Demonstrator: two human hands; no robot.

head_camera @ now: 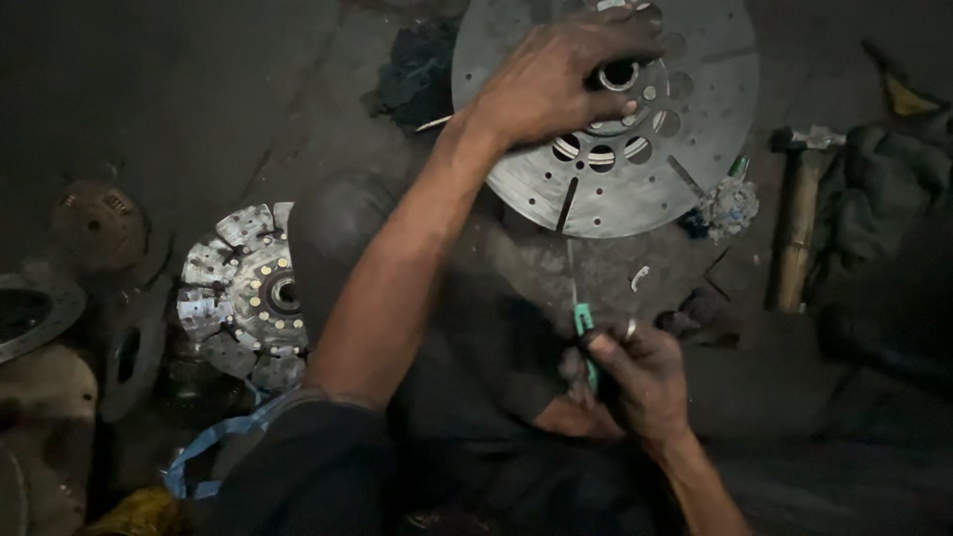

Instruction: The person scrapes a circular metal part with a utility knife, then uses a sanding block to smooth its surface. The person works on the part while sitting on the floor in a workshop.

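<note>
The top edge of the frame cuts off the far rim of a perforated steel disc, and the left hand spread over it hides much of its hub. Nearer, the right hand closes round a green-handled tool; most of the handle is lost inside the grip, and its thin shaft fades against the dark floor. At left, a worn clutch plate is partly masked by the left forearm, and rusty parts run off the left edge. At right, a dark cloth bundle dissolves into shadow beside a hammer and runs off the right edge. A blue strap passes under the sleeve.
</note>
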